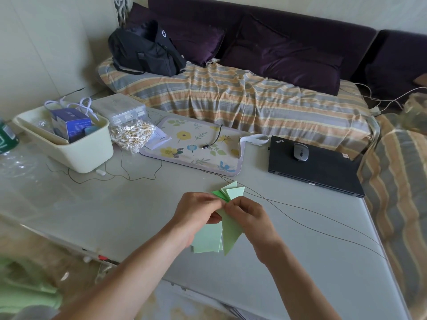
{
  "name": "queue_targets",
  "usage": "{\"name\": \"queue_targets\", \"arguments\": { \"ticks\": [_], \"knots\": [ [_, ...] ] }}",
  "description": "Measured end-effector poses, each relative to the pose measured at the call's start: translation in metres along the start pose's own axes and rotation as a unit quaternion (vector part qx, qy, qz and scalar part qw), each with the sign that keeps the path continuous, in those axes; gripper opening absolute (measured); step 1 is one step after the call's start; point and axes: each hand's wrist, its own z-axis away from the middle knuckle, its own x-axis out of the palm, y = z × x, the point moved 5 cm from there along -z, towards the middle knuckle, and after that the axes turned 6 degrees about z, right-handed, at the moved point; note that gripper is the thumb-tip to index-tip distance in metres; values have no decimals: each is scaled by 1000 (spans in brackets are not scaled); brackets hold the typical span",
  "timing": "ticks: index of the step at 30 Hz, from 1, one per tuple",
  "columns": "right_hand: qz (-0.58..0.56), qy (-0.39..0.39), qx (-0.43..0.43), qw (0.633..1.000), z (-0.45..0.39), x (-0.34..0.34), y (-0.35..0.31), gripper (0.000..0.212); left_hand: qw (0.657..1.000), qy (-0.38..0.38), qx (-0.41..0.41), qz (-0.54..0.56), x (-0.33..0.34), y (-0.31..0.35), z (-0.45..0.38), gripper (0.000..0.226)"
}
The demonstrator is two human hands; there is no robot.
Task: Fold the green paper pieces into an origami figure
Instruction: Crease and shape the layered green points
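Green paper pieces [227, 229], folded, lower centre of frame above the worktop [115, 209]: pinched between left hand [196, 214] and right hand [248, 218], fingers of both curled on the middle, points fanning above the hands, flaps hanging below

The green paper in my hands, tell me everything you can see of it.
The green paper is thin matte sheets, mostly pale green, one darker layer near the top. Pointed folded flaps fan out above the fingers; a long triangle and a squarish piece hang below. The left hand and right hand pinch it together, above the table.
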Motion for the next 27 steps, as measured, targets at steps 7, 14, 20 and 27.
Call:
{"name": "queue_targets", "arguments": {
  "ticks": [7, 14, 20, 27],
  "knots": [
    [-19, 6, 13, 1000, -6, -3, 10, 14, 998, 63, 9, 7, -14, 0, -11, 9],
    [-16, 23, 17, 999, -7, -6, 11, 15, 997, 80, 22, 7, -16, -3, -15, 6],
    [-14, 25, 24, 999, -7, -10, 12, 14, 996, 82, 27, 19, -20, -5, -19, 6],
    [-40, -9, 12, 999, -3, -2, 6, 15, 998, -1, 49, -28, -8, -3, -14, 11]
  ]
}}
